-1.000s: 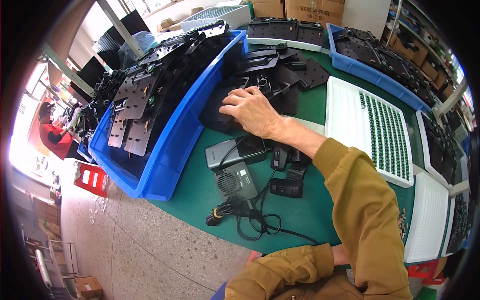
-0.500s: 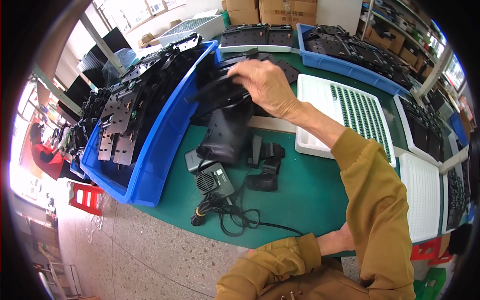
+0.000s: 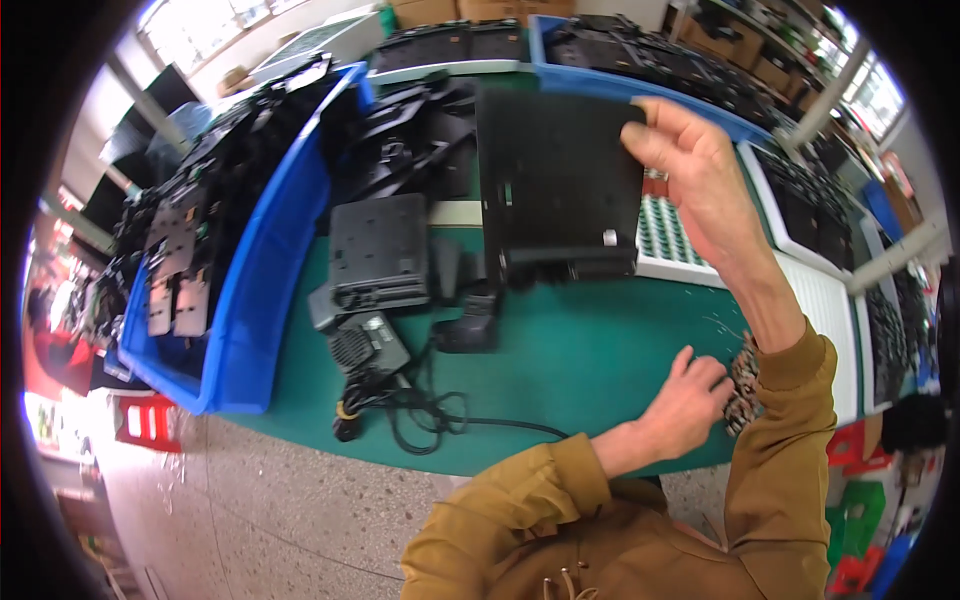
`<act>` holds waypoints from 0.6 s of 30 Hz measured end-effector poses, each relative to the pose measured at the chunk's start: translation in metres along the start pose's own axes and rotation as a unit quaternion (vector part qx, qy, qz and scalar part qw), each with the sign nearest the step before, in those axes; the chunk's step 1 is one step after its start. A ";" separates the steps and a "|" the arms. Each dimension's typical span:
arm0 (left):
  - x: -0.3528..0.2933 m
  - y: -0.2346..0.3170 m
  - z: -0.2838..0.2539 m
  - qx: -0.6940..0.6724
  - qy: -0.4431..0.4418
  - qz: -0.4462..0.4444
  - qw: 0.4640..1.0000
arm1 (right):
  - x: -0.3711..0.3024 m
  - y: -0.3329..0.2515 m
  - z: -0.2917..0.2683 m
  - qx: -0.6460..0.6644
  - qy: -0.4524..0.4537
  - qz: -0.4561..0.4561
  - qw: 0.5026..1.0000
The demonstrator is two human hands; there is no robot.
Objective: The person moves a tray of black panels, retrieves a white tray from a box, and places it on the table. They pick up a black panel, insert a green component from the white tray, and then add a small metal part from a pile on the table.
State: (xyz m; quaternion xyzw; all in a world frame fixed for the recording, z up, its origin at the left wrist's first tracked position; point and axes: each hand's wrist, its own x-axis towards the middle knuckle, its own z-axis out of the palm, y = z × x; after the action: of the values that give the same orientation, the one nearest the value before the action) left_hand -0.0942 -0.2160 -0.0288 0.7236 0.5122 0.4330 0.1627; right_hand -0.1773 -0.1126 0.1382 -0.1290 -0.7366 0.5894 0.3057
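Note:
My right hand (image 3: 695, 180) is raised over the table and pinches the upper right corner of a flat black plastic panel (image 3: 560, 180). The panel hangs upright, with small slots and a ridge along its lower edge. Low on the right, my left hand (image 3: 685, 410) is open, fingers apart, right beside a heap of small brownish metal-looking parts (image 3: 742, 385). My right sleeve covers part of that heap. A grey-black boxy housing (image 3: 380, 250) lies on the table left of the panel.
A blue bin (image 3: 255, 270) of black panels stands at left. A vented device (image 3: 370, 345) and coiled black cable (image 3: 430, 420) lie on the green table (image 3: 580, 370). Behind are loose black parts (image 3: 420, 140), another blue bin (image 3: 650, 110) and a white tray of green pieces (image 3: 690, 268).
My right hand has moved right, bringing the black panel over from the parts at the back left. My left hand has come out from under my right arm to the small parts. The view has shifted.

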 end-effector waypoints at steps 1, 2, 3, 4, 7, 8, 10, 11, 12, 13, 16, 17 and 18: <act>-0.003 -0.001 -0.002 -0.013 0.038 0.019 0.999 | -0.012 0.004 -0.010 0.001 -0.012 0.057 0.998; 0.000 0.006 -0.009 -0.006 0.055 0.074 0.996 | -0.023 0.009 -0.029 -0.016 -0.038 0.102 0.994; -0.002 0.013 -0.014 -0.017 0.048 0.080 0.996 | -0.036 0.012 -0.033 -0.026 -0.026 0.122 0.992; -0.003 0.021 -0.020 -0.020 -0.007 0.095 0.995 | -0.046 0.021 -0.042 -0.021 -0.023 0.159 0.987; -0.013 0.040 -0.027 -0.017 -0.047 0.155 0.987 | -0.075 0.042 -0.061 0.011 -0.025 0.254 0.967; -0.016 0.050 -0.036 -0.029 -0.060 0.157 0.985 | -0.086 0.046 -0.067 0.024 -0.019 0.284 0.958; -0.022 0.060 -0.054 -0.040 -0.048 0.156 0.986 | -0.106 0.051 -0.067 0.053 0.012 0.306 0.950; -0.028 0.061 -0.062 -0.041 -0.054 0.152 0.986 | -0.113 0.054 -0.065 0.080 0.034 0.323 0.942; -0.033 0.061 -0.068 -0.010 -0.014 0.126 0.992 | -0.120 0.063 -0.070 0.099 0.032 0.342 0.934; -0.037 0.059 -0.073 0.022 0.025 0.099 0.995 | -0.126 0.064 -0.071 0.103 0.033 0.344 0.933; -0.049 0.051 -0.089 0.108 0.057 0.003 0.992 | -0.152 0.073 -0.074 0.211 0.072 0.380 0.898; -0.051 0.052 -0.093 0.141 0.062 -0.034 0.987 | -0.161 0.074 -0.073 0.213 0.073 0.380 0.897; -0.054 0.051 -0.096 0.166 0.065 -0.066 0.982 | -0.171 0.074 -0.072 0.273 0.104 0.380 0.877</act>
State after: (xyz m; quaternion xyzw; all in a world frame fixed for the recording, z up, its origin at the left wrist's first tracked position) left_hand -0.1449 -0.3049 0.0362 0.6751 0.6334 0.3766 0.0351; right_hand -0.0135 -0.1293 0.0256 -0.3711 -0.4041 0.8214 0.1560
